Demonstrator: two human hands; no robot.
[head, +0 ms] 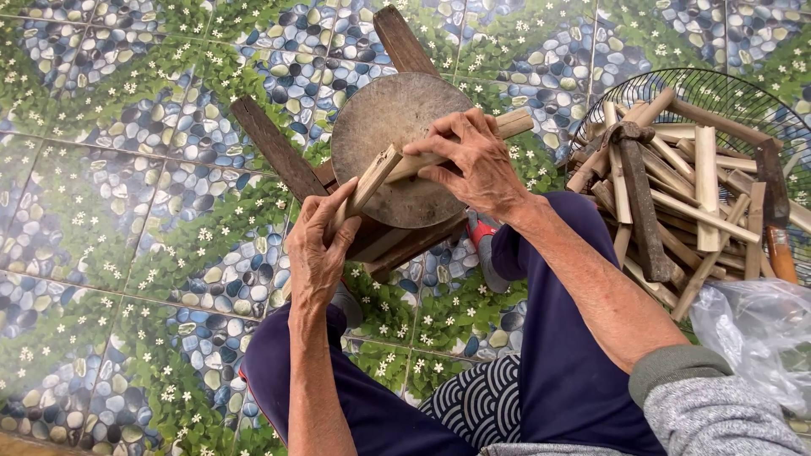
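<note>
The fingers (439, 139) of our right hand (473, 165) curl over a split bamboo stick (405, 165), pressing it down near the middle of the frame, while the fingers (338, 211) of our left hand (319, 245) close around the stick's near, lower end, thumb on one side and the rest wrapped behind. We hold the stick slanting from lower left to upper right, its far end (515, 122) reaching past the rim of a round, worn chopping block (380, 118). The block sits on a low wooden stool (270, 148) whose dark crossed slats stick out toward the upper left and the top of the frame. Both stand on a tiled floor (127, 211) printed with blue pebbles, green leaves and small white flowers. We sit over the stool, our knees in dark blue trousers (549, 338) at either side, a red-edged sandal (481, 228) showing just under the right wrist. At the right of the frame a wire basket (718, 89) holds a heap of cut bamboo pieces (693, 194); a hammer (638, 194) with a dark wooden handle lies on top of them, and a cleaver-like blade with an orange handle (777, 219) rests along the basket's right side. A clear plastic bag (752, 329) lies crumpled at the lower right, just beside our grey sleeve (710, 405).
</note>
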